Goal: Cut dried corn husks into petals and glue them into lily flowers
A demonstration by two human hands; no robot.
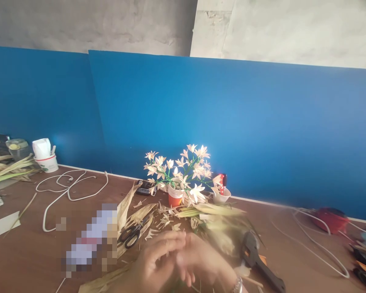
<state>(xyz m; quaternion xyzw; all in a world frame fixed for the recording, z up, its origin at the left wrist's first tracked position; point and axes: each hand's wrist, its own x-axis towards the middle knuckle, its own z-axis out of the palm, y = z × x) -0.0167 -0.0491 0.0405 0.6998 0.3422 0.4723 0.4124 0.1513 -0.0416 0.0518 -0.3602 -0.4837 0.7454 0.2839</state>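
My left hand (154, 264) and my right hand (201, 262) meet low at the bottom middle of the view, fingers curled toward each other over the brown table (33, 252). Both are smeared by motion, and what lies between the fingers is hidden. My right wrist wears a metal watch band (238, 285). Dried corn husks (213, 211) and small cut husk petals (164, 221) lie just beyond the hands. Black-handled scissors (131, 235) rest to the left of my left hand. A black glue gun (258, 260) lies to the right of my right hand.
An orange cup (174, 197) of pale husk flowers (183, 167) stands at the back by the blue wall panel (232, 122). White cables (70, 189) loop at the left. A white cup (45, 160) and a red object (331, 219) sit at the far sides.
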